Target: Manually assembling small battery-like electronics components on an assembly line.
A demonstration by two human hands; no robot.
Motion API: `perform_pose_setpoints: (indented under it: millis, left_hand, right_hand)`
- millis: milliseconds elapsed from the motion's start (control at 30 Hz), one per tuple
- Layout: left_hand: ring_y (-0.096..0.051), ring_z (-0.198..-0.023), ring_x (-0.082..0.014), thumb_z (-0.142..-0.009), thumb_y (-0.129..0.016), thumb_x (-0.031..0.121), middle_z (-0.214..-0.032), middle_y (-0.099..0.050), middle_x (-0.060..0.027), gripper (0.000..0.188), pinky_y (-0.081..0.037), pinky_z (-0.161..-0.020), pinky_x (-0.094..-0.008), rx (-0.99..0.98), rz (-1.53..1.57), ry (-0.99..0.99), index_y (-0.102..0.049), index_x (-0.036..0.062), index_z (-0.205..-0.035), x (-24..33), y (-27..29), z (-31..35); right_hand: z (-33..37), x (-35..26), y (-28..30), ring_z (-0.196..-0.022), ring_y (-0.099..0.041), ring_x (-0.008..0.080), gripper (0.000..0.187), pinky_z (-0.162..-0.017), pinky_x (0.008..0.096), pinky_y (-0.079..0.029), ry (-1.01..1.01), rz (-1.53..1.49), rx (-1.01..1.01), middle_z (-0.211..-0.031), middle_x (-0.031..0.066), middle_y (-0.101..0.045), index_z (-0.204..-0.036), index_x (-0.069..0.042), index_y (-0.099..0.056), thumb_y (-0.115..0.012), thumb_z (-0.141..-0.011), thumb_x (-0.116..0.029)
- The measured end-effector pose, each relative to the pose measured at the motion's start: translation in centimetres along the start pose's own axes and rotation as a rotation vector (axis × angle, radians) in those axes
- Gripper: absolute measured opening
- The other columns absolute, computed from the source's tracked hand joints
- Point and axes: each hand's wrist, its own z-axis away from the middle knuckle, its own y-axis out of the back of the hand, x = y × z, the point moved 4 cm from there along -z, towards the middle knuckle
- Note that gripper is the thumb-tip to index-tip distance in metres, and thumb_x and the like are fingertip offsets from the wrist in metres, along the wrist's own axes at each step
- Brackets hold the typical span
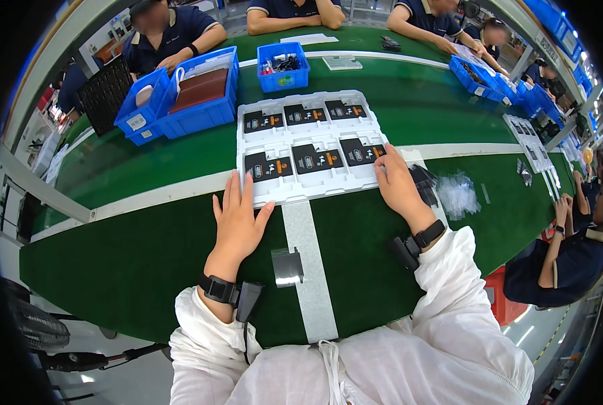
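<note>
My left hand [237, 224] lies open, fingers spread, at the moulded white tray [322, 192]. My right hand [397, 187] touches its edge; I can't tell if it grips. Ahead, between them: six flat, notched black pieces [268, 169], printed white and orange.

A white molded tray [271, 140] lies flat between the left grip [241, 225] and right grip [401, 187], holding six black, orange-marked pieces [313, 160], three per row.

A green worktop [126, 290], blue bins [272, 84] and uniformed co-workers [293, 13] show a factory assembly line.
</note>
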Motion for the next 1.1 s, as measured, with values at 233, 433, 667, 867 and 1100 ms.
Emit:
perform_pose_setpoints:
  millis: [233,433,667,867,1100]
  left_hand:
    - [-0.024,-0.128,-0.0350,-0.089,-0.046,0.033,-0.137,-0.025,-0.0246,0.057,-0.018,-0.105,-0.0430,-0.008,0.057,-0.068,-0.031,-0.0019,-0.131,-0.3,-0.2,0.1]
    - [-0.026,-0.127,-0.0364,-0.088,-0.047,0.031,-0.136,-0.026,-0.0253,0.057,-0.019,-0.105,-0.0427,0.000,0.027,-0.072,-0.031,-0.0030,-0.131,-0.2,-0.3,0.1]
    - [-0.026,-0.127,-0.0367,-0.088,-0.047,0.031,-0.136,-0.026,-0.0252,0.056,-0.020,-0.105,-0.0428,0.013,0.033,-0.067,-0.031,-0.0026,-0.131,-0.4,-0.3,0.0]
    - [-0.025,-0.127,-0.0372,-0.088,-0.048,0.032,-0.136,-0.026,-0.0253,0.057,-0.019,-0.105,-0.0431,0.022,0.035,-0.077,-0.031,-0.0019,-0.131,-0.4,-0.2,0.0]
    - [-0.022,-0.128,-0.0397,-0.086,-0.050,0.036,-0.139,-0.018,-0.0269,0.060,-0.017,-0.104,-0.0467,0.030,0.082,-0.106,-0.030,0.0072,-0.135,0.8,0.4,0.2]
  right_hand:
    - [0.0,-0.2,0.0,-0.117,-0.037,0.0443,0.014,-0.099,0.0435,-0.031,0.002,0.007,-0.007,-0.121,0.0353,-0.040,-0.092,0.001,-0.049,-0.052,-0.080,-0.005]
    - [0.1,0.0,0.0,-0.118,-0.036,0.0443,0.014,-0.099,0.0436,-0.031,-0.007,-0.005,-0.014,-0.120,0.0352,-0.040,-0.092,0.001,-0.049,-0.052,-0.080,-0.005]
    - [-0.1,-0.5,0.1,-0.118,-0.036,0.0440,0.015,-0.099,0.0434,-0.031,-0.009,-0.005,-0.012,-0.121,0.0348,-0.040,-0.094,0.000,-0.049,-0.052,-0.080,-0.005]
    - [0.0,-0.2,0.1,-0.118,-0.036,0.0438,0.016,-0.099,0.0433,-0.030,-0.027,0.012,-0.013,-0.122,0.0343,-0.039,-0.095,0.000,-0.049,-0.052,-0.080,-0.005]
    - [0.2,0.0,0.1,-0.118,-0.036,0.0437,0.016,-0.100,0.0432,-0.030,-0.015,0.020,-0.019,-0.123,0.0340,-0.038,-0.095,-0.001,-0.049,-0.052,-0.080,-0.005]
